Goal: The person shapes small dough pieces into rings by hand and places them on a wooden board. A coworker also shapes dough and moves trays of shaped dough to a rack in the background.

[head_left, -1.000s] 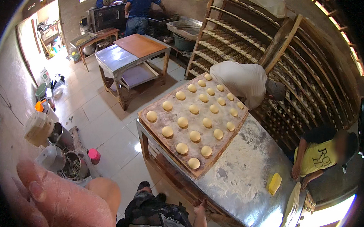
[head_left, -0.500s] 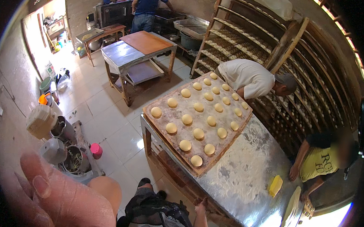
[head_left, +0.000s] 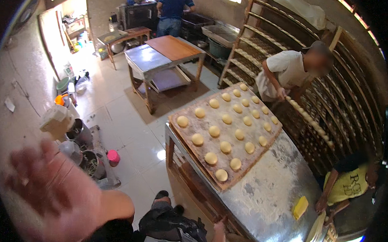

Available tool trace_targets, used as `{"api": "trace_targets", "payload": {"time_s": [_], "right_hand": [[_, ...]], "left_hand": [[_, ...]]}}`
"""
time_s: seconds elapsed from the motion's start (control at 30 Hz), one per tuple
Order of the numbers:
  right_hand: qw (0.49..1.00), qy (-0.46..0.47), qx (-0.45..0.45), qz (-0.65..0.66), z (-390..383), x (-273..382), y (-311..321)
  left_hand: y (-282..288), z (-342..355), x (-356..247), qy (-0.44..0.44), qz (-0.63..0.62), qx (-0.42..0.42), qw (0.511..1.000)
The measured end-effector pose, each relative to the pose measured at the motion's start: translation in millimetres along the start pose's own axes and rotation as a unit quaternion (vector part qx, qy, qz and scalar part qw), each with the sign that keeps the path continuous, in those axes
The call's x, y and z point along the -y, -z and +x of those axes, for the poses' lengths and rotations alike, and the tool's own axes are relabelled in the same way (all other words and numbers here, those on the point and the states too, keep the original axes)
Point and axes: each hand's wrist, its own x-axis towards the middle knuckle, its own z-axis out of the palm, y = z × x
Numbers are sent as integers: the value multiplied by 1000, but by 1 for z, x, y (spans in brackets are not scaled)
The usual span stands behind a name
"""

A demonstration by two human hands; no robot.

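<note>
My left hand (head_left: 59, 193) is raised close to the camera at lower left, blurred, its palm showing and its fingers loosely apart, with nothing seen in it. My right hand (head_left: 220, 224) is low at the front edge of the steel table (head_left: 259, 201), small and blurred; whether it grips the edge is unclear. On that table lies a floury wooden board (head_left: 189, 123) bearing rows of pale round dough pieces (head_left: 225, 146). A yellow block (head_left: 299, 208) and a pale elongated piece (head_left: 316, 234) lie farther right on the steel.
A person in white (head_left: 283, 68) holds a long row of dough pieces beside wooden racks (head_left: 242, 49). Another in yellow (head_left: 347, 186) leans at the table's right; a third in blue (head_left: 170, 12) stands behind. A second table (head_left: 144, 58), buckets and mixing machines (head_left: 57, 119) stand around.
The person in white has straightened from bending and now holds a long row of dough pieces. My left hand has turned, showing more palm. The whole scene has shifted slightly rightward in the view.
</note>
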Motion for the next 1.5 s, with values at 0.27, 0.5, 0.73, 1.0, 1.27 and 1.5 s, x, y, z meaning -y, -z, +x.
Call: {"api": "trace_targets", "payload": {"time_s": [0.27,0.5,0.73,1.0,1.27,1.5], "right_hand": [[829,233,19,-507,111,-16,51],[727,345,84,-587,123,-19,44],[987,40,107,-117,83,7,13],[981,1,188,-39,7,-28,-10],[962,35,262,75,-90,-103,36],[975,106,176,82,-253,-177,51]], "left_hand": [[241,-47,76,181,584,376,696],[454,-114,-13,420,698,422,399],[510,-111,-116,554,703,436,93],[547,-79,-102,539,673,500,73],[587,-47,-54,532,603,559,200],[648,-5,-91,634,544,466,292]]}}
